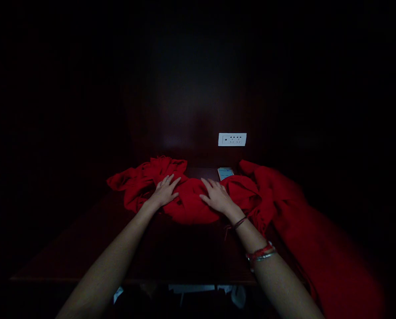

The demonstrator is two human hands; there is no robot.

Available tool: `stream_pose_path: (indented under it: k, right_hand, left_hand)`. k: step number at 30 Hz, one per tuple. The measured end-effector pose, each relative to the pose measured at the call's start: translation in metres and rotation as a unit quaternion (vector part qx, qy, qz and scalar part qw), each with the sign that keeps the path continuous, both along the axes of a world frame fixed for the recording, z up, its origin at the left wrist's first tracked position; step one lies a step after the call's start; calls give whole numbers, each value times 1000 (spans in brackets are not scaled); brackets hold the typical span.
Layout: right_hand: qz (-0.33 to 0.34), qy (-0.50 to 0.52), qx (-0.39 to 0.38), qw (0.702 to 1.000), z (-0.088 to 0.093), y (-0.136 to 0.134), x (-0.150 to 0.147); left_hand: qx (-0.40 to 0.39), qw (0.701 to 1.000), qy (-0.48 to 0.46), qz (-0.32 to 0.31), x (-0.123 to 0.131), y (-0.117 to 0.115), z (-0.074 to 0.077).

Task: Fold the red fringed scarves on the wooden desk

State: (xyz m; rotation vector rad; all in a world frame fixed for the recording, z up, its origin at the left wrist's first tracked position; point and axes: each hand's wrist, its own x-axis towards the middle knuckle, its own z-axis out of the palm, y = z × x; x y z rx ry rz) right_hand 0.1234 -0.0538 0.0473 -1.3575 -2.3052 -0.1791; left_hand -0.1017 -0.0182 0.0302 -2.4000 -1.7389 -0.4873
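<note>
A red fringed scarf lies bunched on a dark wooden tabletop. Its right part stretches off toward the lower right, past the table's front edge. On the left of the middle folds rests my left hand, fingers spread and a ring showing. My right hand lies flat on the cloth a little to the right, fingers apart. Neither hand grips the fabric. Bracelets circle my right wrist and forearm.
A blue and white flat stack, perhaps cards or booklets, sits behind the scarf. A white socket plate is on the dark back wall. Below the table's front edge, pale objects show dimly. The surroundings are very dark.
</note>
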Motion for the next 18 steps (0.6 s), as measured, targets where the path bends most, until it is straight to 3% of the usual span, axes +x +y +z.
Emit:
stream_pose_path:
  k: [3, 6, 8, 10, 11, 12, 13, 15, 18]
  right_hand:
    - [-14, -47, -82, 995, -11, 3, -8]
    - [-43, 108, 25, 993, 0, 11, 18]
    - [-106, 286, 141, 942, 11, 18, 49]
    - [-186, 447, 230, 844, 18, 25, 84]
    - [-222, 488, 253, 805, 19, 27, 99]
    - [-254, 493, 253, 793, 19, 29, 110]
    - [-271, 476, 231, 804, 19, 30, 118]
    - [-264, 400, 171, 861, 18, 28, 120]
    - [-153, 272, 127, 941, 22, 18, 95]
  left_hand:
    - [-76, 997, -20, -16, -2, 6, -8]
    - [-7, 998, -67, -9, -7, 5, 0]
    - [76, 989, -121, 30, -12, 2, 12]
    - [156, 968, -174, 95, -19, -3, 24]
    - [180, 957, -191, 127, -22, -4, 29]
    - [178, 953, -191, 153, -26, -6, 32]
    - [150, 958, -178, 167, -29, -7, 33]
    - [48, 977, -129, 162, -31, -7, 33]
    - [-61, 987, -75, 126, -23, -8, 27]
